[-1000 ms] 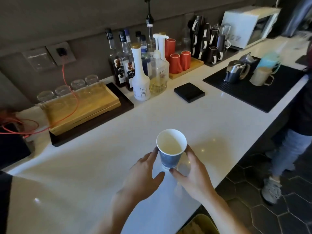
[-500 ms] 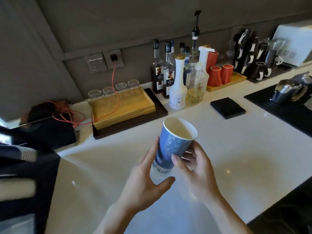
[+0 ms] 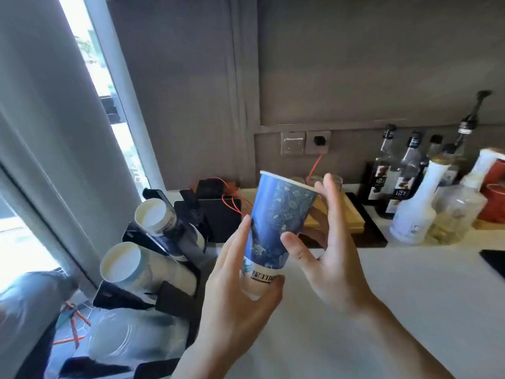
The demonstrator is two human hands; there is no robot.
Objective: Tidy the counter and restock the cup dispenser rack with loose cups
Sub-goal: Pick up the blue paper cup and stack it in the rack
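Both hands held one blue paper cup (image 3: 276,222) up over the white counter (image 3: 396,291), near its left end. Left hand (image 3: 240,291) cradled the cup's pale base, thumb curled under and fingers laid along the left wall. Right hand (image 3: 325,250) pinched the cup from the right, thumb pressed on the front of the wall and fingers reaching up behind towards the rim. That cup tilted, rim upward and to the right, its blue wall printed with a floral pattern; a dark band of characters ran round the pale base, too blurred to read.

To the left, a black cup dispenser rack (image 3: 153,291) held stacks of cups (image 3: 142,266) lying slanted, white bottoms facing out. At the far right stood syrup bottles (image 3: 404,181) with dark labels; their writing could not be made out. Just in front stood a white bottle (image 3: 418,206). On the far wall, a red cable (image 3: 314,165) ran down from a socket (image 3: 317,142).
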